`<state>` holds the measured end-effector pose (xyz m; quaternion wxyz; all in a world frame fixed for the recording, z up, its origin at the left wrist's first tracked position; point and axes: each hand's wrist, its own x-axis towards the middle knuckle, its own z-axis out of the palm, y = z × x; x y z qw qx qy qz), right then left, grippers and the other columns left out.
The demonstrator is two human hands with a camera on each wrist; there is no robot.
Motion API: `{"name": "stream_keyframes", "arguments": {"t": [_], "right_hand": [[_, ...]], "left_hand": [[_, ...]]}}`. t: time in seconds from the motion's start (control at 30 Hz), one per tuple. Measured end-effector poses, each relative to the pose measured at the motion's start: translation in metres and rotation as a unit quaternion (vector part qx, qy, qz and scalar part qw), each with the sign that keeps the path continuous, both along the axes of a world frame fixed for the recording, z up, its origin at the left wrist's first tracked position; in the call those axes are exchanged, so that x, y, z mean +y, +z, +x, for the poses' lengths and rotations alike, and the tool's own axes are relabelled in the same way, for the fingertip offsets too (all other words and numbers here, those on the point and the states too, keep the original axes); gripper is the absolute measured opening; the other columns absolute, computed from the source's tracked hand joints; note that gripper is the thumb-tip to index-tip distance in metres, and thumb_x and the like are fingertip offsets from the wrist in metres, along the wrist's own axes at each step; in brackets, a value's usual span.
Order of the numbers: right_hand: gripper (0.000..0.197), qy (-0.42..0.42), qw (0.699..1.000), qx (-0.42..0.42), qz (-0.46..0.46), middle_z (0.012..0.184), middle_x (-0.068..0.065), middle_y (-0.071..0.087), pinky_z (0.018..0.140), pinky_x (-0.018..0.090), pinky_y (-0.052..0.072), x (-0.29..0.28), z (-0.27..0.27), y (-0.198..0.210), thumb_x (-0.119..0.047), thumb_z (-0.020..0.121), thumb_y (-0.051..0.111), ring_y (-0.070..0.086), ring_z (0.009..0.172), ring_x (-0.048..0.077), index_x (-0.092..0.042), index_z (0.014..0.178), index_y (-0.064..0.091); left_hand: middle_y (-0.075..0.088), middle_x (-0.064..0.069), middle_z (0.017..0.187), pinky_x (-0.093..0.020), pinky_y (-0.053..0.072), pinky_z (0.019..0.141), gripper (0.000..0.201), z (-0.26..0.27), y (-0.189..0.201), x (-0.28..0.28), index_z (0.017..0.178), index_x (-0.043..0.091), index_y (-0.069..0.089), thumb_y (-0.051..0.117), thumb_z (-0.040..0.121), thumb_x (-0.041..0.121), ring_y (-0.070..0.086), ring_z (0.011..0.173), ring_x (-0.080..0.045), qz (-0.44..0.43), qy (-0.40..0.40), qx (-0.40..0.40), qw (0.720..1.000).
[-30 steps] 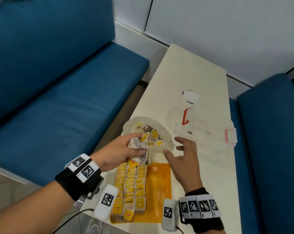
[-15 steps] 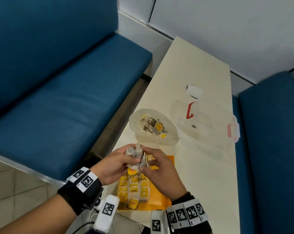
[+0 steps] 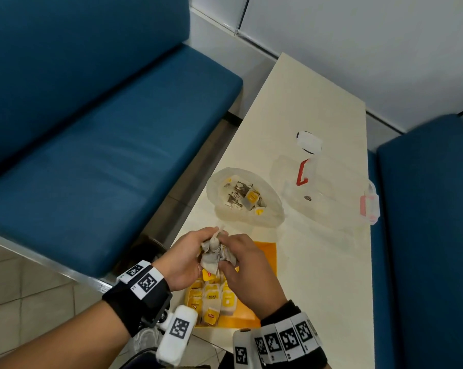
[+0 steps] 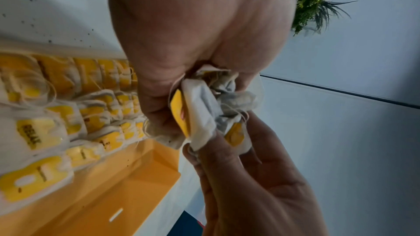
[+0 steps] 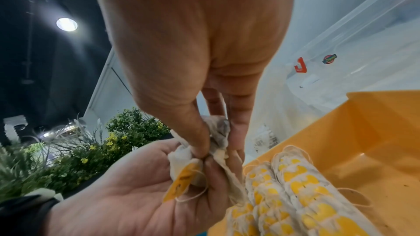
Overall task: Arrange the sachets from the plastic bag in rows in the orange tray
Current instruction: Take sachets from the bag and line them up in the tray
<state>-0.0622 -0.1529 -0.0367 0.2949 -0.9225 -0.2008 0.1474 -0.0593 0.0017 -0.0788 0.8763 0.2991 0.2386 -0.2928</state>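
My left hand (image 3: 187, 255) grips a bunch of white sachets with yellow tags (image 3: 214, 253) above the orange tray (image 3: 266, 258). My right hand (image 3: 241, 265) pinches one sachet out of that bunch with thumb and fingers (image 5: 200, 143). In the left wrist view the bunch of sachets (image 4: 204, 110) is crumpled between both hands, strings tangled. Rows of sachets (image 3: 211, 299) fill the tray's left part; its right part (image 5: 363, 150) is bare. The clear plastic bag (image 3: 245, 199) with more sachets lies on the table beyond the tray.
A clear storage box (image 3: 329, 193) with red latches stands right of the bag, a white lid (image 3: 309, 142) behind it. Blue bench seats (image 3: 105, 155) flank the cream table (image 3: 305, 102). The tray sits at the table's near edge.
My left hand lifted a bunch of sachets out of the bag and drew it back over the tray. My right hand came in from the right and took hold of one sachet.
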Motion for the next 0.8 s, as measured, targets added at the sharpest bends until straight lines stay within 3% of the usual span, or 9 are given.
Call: {"name": "stream_keyframes", "arguments": {"t": [0.1,0.27,0.43,0.6,0.67,0.73,0.8], "right_hand": [[0.052,0.014,1.0,-0.009,-0.024,0.128,-0.005,0.05,0.1,0.019,0.042,0.004,0.002,0.002,-0.012,0.093,0.06,0.052,0.118,0.011,-0.028,0.141,0.049],[0.049,0.029,0.998,-0.015,-0.047,0.133,-0.003,0.05,0.097,0.014,0.036,0.012,0.003,0.002,-0.013,0.094,0.056,0.05,0.121,0.013,-0.024,0.142,0.049],[0.05,-0.027,0.999,0.019,0.012,0.128,-0.007,0.056,0.099,0.025,0.048,0.012,0.005,0.005,-0.021,0.094,0.06,0.055,0.115,0.008,-0.028,0.141,0.046],[0.02,-0.091,0.995,0.002,0.037,0.113,-0.007,0.063,0.084,0.029,0.057,0.008,0.005,0.003,-0.023,0.094,0.061,0.064,0.1,0.007,-0.023,0.114,0.06],[0.01,-0.1,0.994,-0.023,0.032,0.104,-0.006,0.062,0.078,0.03,0.057,0.007,0.006,0.002,-0.022,0.093,0.063,0.063,0.094,0.006,-0.021,0.103,0.063],[0.005,-0.107,0.993,-0.041,0.029,0.098,-0.006,0.06,0.075,0.024,0.054,0.005,0.008,0.003,-0.02,0.091,0.065,0.061,0.089,0.005,-0.02,0.096,0.064],[0.004,-0.108,0.992,-0.054,0.018,0.094,-0.007,0.06,0.07,0.016,0.048,0.003,0.01,0.006,-0.02,0.089,0.068,0.059,0.084,0.005,-0.02,0.091,0.064]], "left_hand": [[0.069,-0.013,0.102,-0.035,0.059,0.073,0.03,0.001,0.0,-0.001,0.11,0.011,0.07,0.054,0.1,0.034,0.071,0.089,-0.025,-0.018,-0.006,0.007,1.0],[0.068,-0.009,0.084,-0.034,0.053,0.069,0.03,0.001,0.002,-0.004,0.09,0.011,0.071,0.058,0.095,0.037,0.067,0.079,-0.024,-0.041,-0.006,0.024,0.999],[0.07,-0.012,0.087,-0.036,0.048,0.074,0.031,0.001,-0.005,-0.003,0.088,0.009,0.072,0.059,0.093,0.036,0.067,0.08,-0.026,-0.044,0.013,0.044,0.998],[0.07,-0.016,0.082,-0.032,0.059,0.066,0.036,0.0,-0.003,-0.002,0.083,0.005,0.071,0.054,0.097,0.033,0.07,0.07,-0.027,-0.054,0.017,0.041,0.998],[0.068,-0.013,0.085,-0.033,0.058,0.071,0.031,0.0,-0.002,-0.002,0.088,0.007,0.07,0.06,0.094,0.035,0.068,0.075,-0.025,-0.045,0.025,0.051,0.997],[0.064,-0.013,0.093,-0.038,0.053,0.08,0.028,0.0,-0.006,0.0,0.095,0.01,0.07,0.068,0.088,0.037,0.064,0.086,-0.026,-0.031,0.028,0.06,0.997],[0.064,-0.014,0.097,-0.039,0.053,0.081,0.027,0.001,-0.006,0.001,0.096,0.012,0.071,0.069,0.087,0.037,0.063,0.091,-0.026,-0.017,0.034,0.065,0.997]]}}
